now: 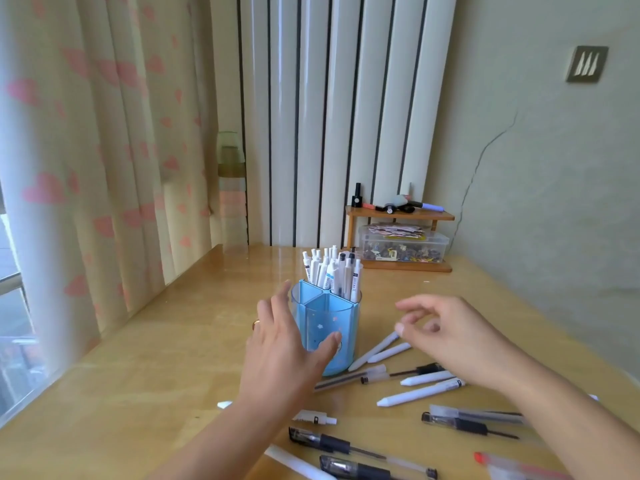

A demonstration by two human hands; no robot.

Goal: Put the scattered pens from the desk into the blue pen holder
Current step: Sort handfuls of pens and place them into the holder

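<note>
The blue pen holder (329, 317) stands upright in the middle of the wooden desk (156, 382), with several white pens (332, 271) sticking out of its far compartments. My left hand (284, 344) lies against the holder's left side, fingers straight and thumb across its front. My right hand (446, 330) hovers to the holder's right with loosely bent fingers and holds nothing. Under it lie white pens (415, 393). Black-capped clear pens (346, 443) and a red-capped pen (512, 462) lie nearer me.
A small wooden shelf (401, 214) at the back right carries markers and a little bottle, above a clear plastic box (403, 249) of small items. Curtains hang at the left, a striped wall behind. The desk's left edge runs along the window.
</note>
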